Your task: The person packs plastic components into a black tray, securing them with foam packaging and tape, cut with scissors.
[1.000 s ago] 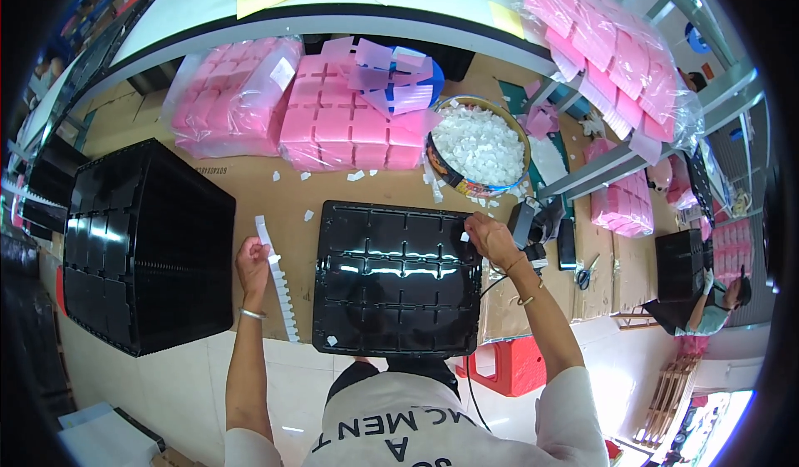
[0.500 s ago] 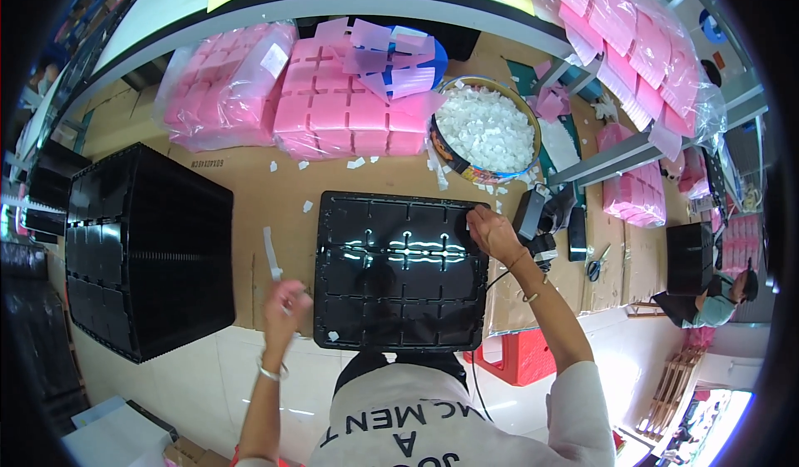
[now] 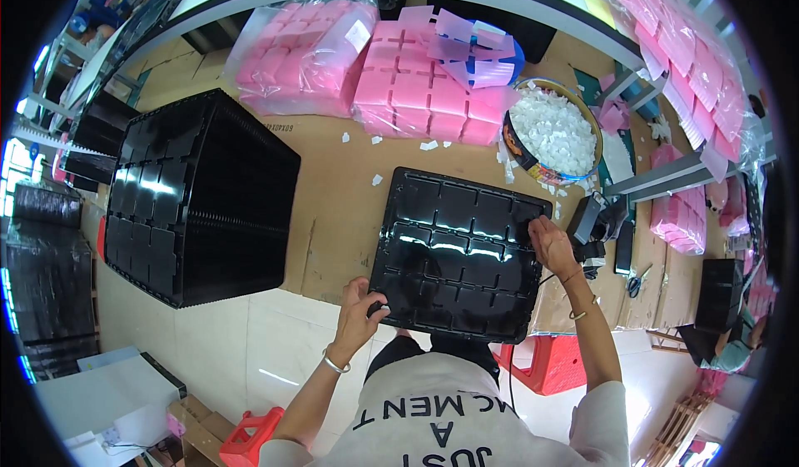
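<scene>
On cardboard (image 3: 337, 209) lies a glossy black gridded tray (image 3: 454, 263); left hand (image 3: 356, 317) and right hand (image 3: 553, 246), nearly closed, pinch its edges.

Black rectangular plastic tray (image 3: 458, 255): lying at the near edge of the cardboard-covered brown worktop (image 3: 333, 209), having the bare left hand (image 3: 358, 313) at its near left corner and the bare right hand (image 3: 551, 240) at its far right corner. Tall stack of black plastic trays (image 3: 208, 201): standing to the left. Plastic-wrapped pink block bundles (image 3: 408, 92): sitting behind, side by side. Round multicoloured tub (image 3: 541, 170): standing behind right, holding small white scraps (image 3: 551, 130). Scissors (image 3: 637, 285): lying farther right. Red plastic stool (image 3: 552, 365): standing on the floor below.
</scene>
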Demonstrator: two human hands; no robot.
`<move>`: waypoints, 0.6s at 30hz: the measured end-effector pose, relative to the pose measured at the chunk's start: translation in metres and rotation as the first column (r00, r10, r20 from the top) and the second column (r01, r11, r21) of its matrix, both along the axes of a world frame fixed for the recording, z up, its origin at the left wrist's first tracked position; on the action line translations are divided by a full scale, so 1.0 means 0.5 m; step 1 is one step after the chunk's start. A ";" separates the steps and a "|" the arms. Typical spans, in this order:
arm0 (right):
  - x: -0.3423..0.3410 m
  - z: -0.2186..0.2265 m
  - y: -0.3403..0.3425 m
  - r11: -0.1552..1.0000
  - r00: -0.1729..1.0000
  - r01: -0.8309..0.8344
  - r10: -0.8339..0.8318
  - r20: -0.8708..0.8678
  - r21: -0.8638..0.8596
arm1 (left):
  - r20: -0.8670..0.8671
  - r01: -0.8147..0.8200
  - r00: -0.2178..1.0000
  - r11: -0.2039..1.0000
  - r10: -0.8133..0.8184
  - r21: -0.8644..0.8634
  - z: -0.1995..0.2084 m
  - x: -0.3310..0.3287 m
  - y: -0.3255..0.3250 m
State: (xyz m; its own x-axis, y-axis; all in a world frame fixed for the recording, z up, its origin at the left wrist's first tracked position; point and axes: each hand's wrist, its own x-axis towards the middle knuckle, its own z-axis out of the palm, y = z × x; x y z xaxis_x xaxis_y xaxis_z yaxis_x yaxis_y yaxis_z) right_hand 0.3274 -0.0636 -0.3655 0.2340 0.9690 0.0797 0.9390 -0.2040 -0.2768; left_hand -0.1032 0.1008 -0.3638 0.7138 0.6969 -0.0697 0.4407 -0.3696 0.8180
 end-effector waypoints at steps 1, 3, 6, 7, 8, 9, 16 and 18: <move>0.003 -0.001 -0.003 0.999 0.999 0.049 -0.049 -0.019 0.024 | -0.031 0.011 0.999 1.000 -0.011 0.024 -0.002 0.001 0.000; 0.013 -0.004 -0.010 0.993 0.994 0.112 -0.111 -0.023 0.047 | -0.046 0.036 0.998 0.998 -0.034 0.047 -0.014 0.005 0.000; 0.032 -0.007 0.001 0.992 0.992 0.112 -0.108 -0.065 0.057 | 0.022 0.013 1.000 0.986 -0.017 0.166 -0.039 -0.005 -0.010; 0.029 -0.003 0.010 0.991 0.991 0.109 -0.102 -0.088 0.080 | 0.039 0.027 0.999 0.986 -0.034 0.163 -0.036 -0.007 -0.013; 0.032 0.004 0.012 0.990 0.988 0.134 -0.131 -0.084 0.040 | 0.034 0.010 0.999 0.983 -0.017 0.185 -0.033 -0.007 -0.017; 0.037 0.003 0.012 0.992 0.990 0.117 -0.112 -0.088 0.051 | 0.027 -0.008 1.000 0.978 0.003 0.209 -0.026 -0.004 -0.017; 0.071 0.012 0.001 0.993 0.993 0.102 -0.097 -0.074 0.055 | 0.095 -0.223 0.970 0.974 0.226 -0.042 0.026 0.050 0.016; 0.059 0.024 0.005 0.990 0.991 0.061 -0.045 -0.125 0.130 | 0.126 -0.251 0.957 0.964 0.260 -0.084 0.011 0.055 0.031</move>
State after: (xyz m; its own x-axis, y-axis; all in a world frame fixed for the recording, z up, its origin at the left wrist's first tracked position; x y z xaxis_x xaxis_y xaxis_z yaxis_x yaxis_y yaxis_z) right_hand 0.3567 -0.0612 -0.3537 0.3005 0.9375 0.1755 0.8857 -0.2059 -0.4162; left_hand -0.0757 0.1161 -0.3584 0.5188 0.8541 -0.0373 0.3973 -0.2022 0.8952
